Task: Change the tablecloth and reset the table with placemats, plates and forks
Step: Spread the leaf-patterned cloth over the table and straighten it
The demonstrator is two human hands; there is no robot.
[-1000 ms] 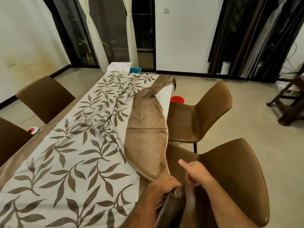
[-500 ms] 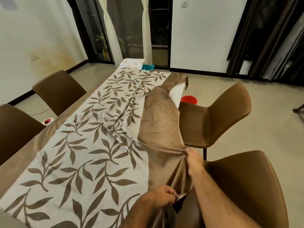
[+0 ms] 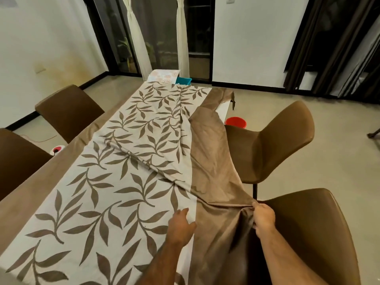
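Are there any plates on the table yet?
No, the table carries only the leaf-print tablecloth, still rumpled, with no plates on it.

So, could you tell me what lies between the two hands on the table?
In the head view, only tablecloth: its brown border, creased, runs between the left hand lying flat and the right hand pinching it.

Warm, dim indoor light is falling from above, leaving soft shadows under the chairs [image 3: 267,145]. Wide-angle distortion is bending the edges, and the whole picture is looking slightly soft.
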